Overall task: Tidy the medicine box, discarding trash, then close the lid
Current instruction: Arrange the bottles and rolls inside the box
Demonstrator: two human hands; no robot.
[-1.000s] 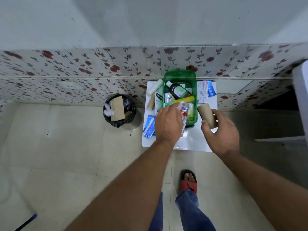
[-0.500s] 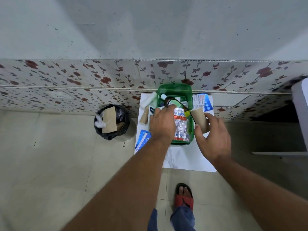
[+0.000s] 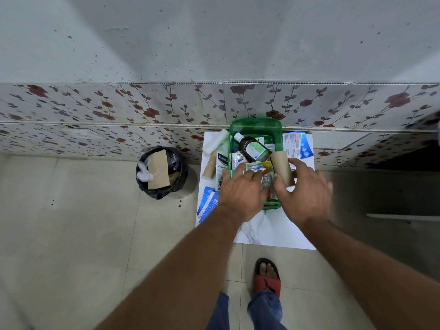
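The green medicine box [image 3: 256, 126] stands open on a white sheet, its lid leaning against the wall. Inside lie a brown syrup bottle [image 3: 252, 147], small tubes and a yellow sachet. My left hand [image 3: 240, 192] is over the box's near half, fingers closed on silver blister strips [image 3: 264, 180] that lie in the box. My right hand [image 3: 306, 195] is beside it and grips a brown cardboard tube [image 3: 282, 169] between thumb and fingers at the box's right rim. The box's near end is hidden by both hands.
A black-lined trash bin [image 3: 177, 186] with cardboard and white wrap stands left of the white sheet [image 3: 273, 231]. Left of the box lie a white roll [image 3: 216, 141], a plaster carton [image 3: 222, 169], a second tube [image 3: 209, 169] and blue blister packs [image 3: 206, 204]. A leaflet [image 3: 297, 145] lies right. My sandalled foot [image 3: 266, 278] stands near.
My left hand carried the silver blister strips from the box's front into the box and now presses on them. My right hand brought the cardboard tube closer to the box's right rim.
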